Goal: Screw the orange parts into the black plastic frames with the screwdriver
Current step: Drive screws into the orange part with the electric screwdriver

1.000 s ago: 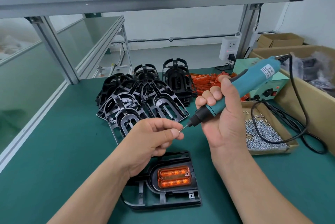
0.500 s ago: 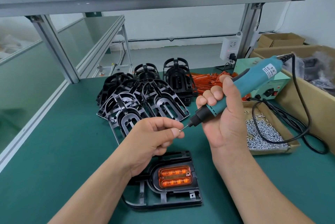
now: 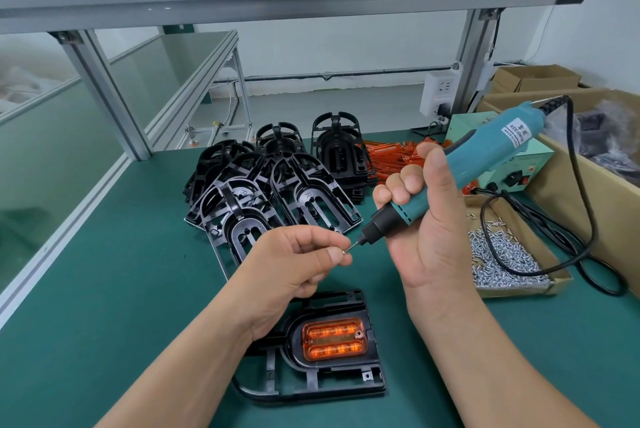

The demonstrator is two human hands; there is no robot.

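Note:
A black plastic frame (image 3: pixel 322 382) lies flat on the green mat near me, with an orange part (image 3: pixel 334 339) seated in its middle. Above it my right hand (image 3: pixel 429 240) grips a teal electric screwdriver (image 3: pixel 485 157), its bit pointing down-left. My left hand (image 3: pixel 294 261) pinches a small silver screw (image 3: pixel 344 252) between thumb and forefinger, right at the bit's tip. More black frames (image 3: pixel 277 192) are piled behind, and a heap of orange parts (image 3: pixel 391 157) lies beside them.
A shallow cardboard tray of silver screws (image 3: pixel 509 261) sits to the right, with the screwdriver's black cable (image 3: pixel 585 219) looping over it. A pale green power box (image 3: pixel 502 157) and large cardboard boxes (image 3: pixel 588 185) stand further right. Aluminium frame posts (image 3: pixel 104 95) rise at the back.
Both hands have stayed nearly still, holding the screw against the screwdriver's tip. The frame on the mat has not moved.

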